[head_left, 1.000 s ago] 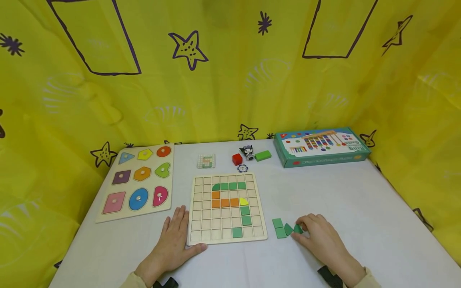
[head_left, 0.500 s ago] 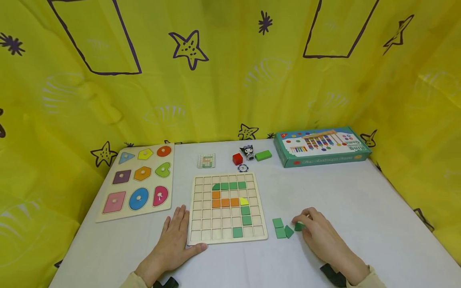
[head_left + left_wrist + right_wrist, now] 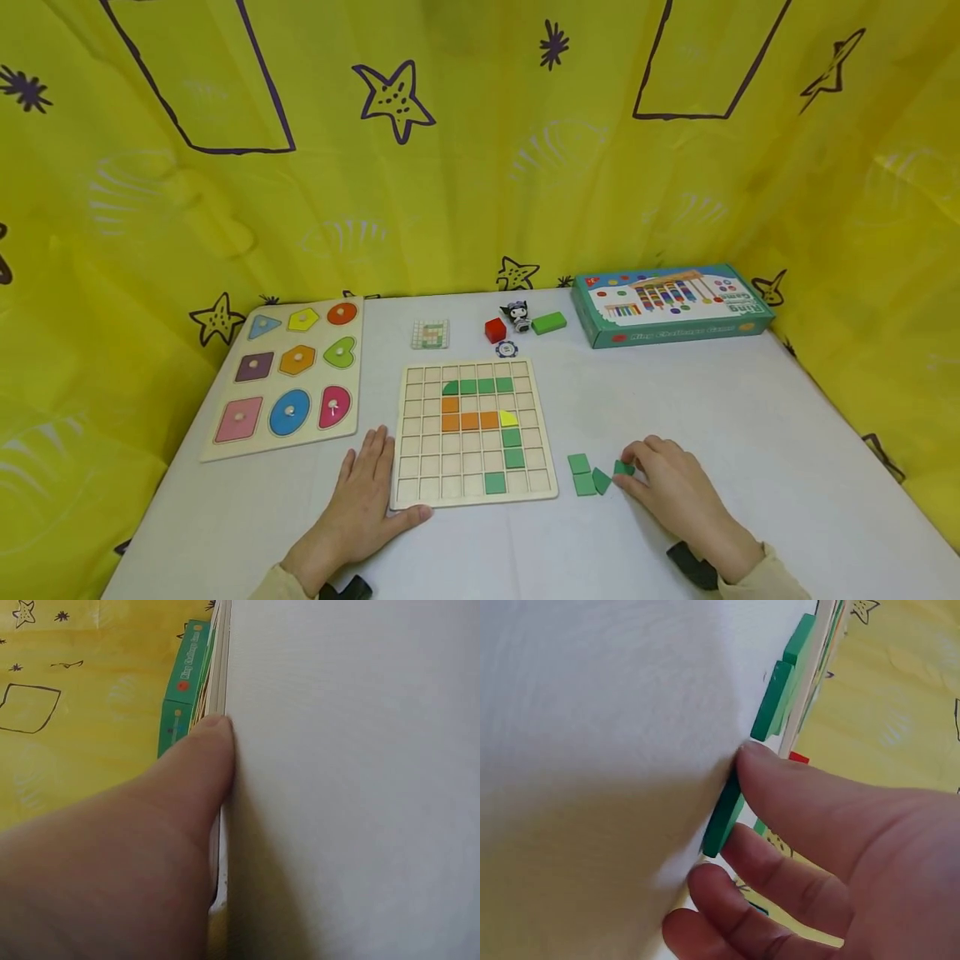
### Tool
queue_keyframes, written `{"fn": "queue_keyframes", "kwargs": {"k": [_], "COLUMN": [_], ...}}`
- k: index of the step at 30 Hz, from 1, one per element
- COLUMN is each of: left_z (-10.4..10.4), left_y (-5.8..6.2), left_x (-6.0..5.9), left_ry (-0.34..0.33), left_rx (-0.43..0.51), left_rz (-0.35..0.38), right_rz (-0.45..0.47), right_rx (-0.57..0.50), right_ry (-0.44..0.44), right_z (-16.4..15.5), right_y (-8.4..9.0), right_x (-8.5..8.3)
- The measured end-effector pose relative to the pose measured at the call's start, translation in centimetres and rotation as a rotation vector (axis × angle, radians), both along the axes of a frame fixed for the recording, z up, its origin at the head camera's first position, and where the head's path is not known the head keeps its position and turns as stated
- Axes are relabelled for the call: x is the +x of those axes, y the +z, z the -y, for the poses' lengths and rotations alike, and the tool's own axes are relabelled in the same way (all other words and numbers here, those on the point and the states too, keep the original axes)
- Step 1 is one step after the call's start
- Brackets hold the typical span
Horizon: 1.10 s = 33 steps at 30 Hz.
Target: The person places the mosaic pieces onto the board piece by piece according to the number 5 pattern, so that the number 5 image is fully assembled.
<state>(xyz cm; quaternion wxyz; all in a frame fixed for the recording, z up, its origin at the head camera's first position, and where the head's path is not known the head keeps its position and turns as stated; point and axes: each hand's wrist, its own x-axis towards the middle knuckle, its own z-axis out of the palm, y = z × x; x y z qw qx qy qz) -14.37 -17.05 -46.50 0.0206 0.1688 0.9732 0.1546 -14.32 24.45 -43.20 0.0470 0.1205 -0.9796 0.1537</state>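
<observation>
My left hand (image 3: 357, 507) lies flat at the near left corner of a wooden grid board (image 3: 420, 467), fingers along its left side, thumb against its front edge. In the left wrist view the thumb (image 3: 187, 769) touches the board's edge. Green, orange and yellow tiles (image 3: 469, 421) sit in some grid cells. Right of the board, my right hand (image 3: 678, 492) pinches a green tile (image 3: 622, 468) low over the table; the fingers hide part of its outline. In the right wrist view this green tile (image 3: 724, 814) lies between thumb and fingers. Beside it are a pointed green tile (image 3: 601, 481) and two square green tiles (image 3: 583, 484).
A shape puzzle board (image 3: 281, 383) lies at the left. Behind the grid board are a small pattern card (image 3: 430, 334), a red block (image 3: 495, 331), a figurine (image 3: 517, 317), a round chip (image 3: 507, 349) and a green block (image 3: 549, 322). A game box (image 3: 671, 308) stands back right.
My right hand has shifted slightly right, then regripped the green tile, which has turned and moved a little away from the pointed tile. My left hand has stayed in place.
</observation>
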Motion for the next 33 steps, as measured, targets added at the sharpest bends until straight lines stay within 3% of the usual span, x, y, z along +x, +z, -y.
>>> {"fn": "queue_keyframes", "kwargs": {"k": [10, 23, 33], "left_z": [0.0, -0.2, -0.1], "left_y": [0.0, 0.3, 0.4], "left_x": [0.0, -0.1, -0.1], "left_ry": [0.003, 0.001, -0.001], "left_rx": [0.0, -0.001, -0.007], "left_rz": [0.012, 0.023, 0.019], "right_rz": [-0.072, -0.084, -0.087], "right_rx": [0.001, -0.016, 0.0], "right_ry": [0.014, 0.291, 0.374], "right_z": [1.7, 9.2, 10.8], "right_y": [1.1, 1.6, 0.8], "right_x": [-1.5, -2.1, -1.9]}}
